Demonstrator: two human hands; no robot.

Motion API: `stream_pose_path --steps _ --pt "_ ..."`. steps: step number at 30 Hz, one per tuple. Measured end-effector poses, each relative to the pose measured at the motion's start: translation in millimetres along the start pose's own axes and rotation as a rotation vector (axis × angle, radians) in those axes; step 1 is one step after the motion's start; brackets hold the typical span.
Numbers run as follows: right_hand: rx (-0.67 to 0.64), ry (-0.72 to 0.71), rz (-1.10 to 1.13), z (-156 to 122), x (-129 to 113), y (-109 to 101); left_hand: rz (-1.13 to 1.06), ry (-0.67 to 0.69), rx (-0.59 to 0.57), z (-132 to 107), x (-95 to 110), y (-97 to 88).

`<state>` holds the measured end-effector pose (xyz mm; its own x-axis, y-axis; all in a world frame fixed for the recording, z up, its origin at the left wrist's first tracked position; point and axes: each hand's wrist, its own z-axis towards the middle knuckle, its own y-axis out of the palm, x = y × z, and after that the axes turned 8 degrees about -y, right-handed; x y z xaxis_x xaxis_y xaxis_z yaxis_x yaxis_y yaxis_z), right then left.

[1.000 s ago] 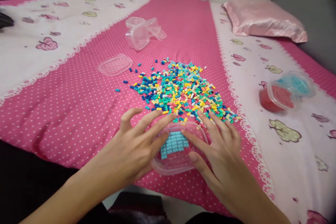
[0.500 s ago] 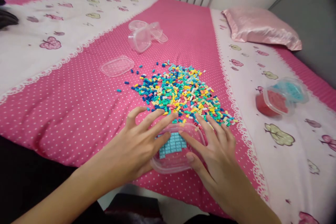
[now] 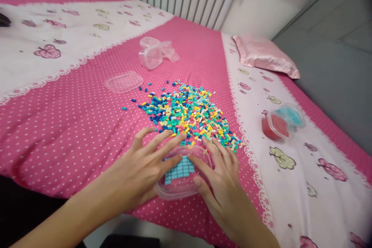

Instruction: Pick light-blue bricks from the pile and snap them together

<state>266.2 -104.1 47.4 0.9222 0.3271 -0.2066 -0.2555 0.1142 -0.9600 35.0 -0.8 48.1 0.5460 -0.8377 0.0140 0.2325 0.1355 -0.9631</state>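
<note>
A clear plastic container (image 3: 174,194) lies near the bed's front edge. Inside it, light-blue toy bricks (image 3: 179,170) sit side by side in a flat block with a stepped lower edge. My left hand (image 3: 142,168) reaches over the container's left side, fingers spread, its thumb at the top of the block. From the right comes my right hand (image 3: 222,176), also with fingers apart, its index fingertip at the block's upper right edge and its thumb lower down over the container. Just beyond the fingertips spreads a heap of loose bricks (image 3: 188,110) in several colours.
A clear lid (image 3: 124,82) lies left of the heap, with nested clear containers (image 3: 154,55) farther back. On the right stand a tub of red pieces (image 3: 274,127) and one of blue pieces (image 3: 292,115). A pink pillow (image 3: 264,56) rests near the grey headboard (image 3: 328,54).
The camera view has tilted up and turned right, so everything sits lower and farther left. Both hands keep nearly the same pose at the light-blue bricks.
</note>
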Motion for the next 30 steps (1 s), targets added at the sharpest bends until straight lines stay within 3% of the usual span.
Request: stream_pose_path --steps 19,30 --pt "0.04 0.003 0.032 -0.4 1.2 -1.6 -0.104 0.025 0.02 -4.4 -3.2 1.0" --pt "0.053 -0.012 0.077 1.0 -1.8 -6.0 -0.202 0.009 -0.051 -5.8 -3.7 1.8"
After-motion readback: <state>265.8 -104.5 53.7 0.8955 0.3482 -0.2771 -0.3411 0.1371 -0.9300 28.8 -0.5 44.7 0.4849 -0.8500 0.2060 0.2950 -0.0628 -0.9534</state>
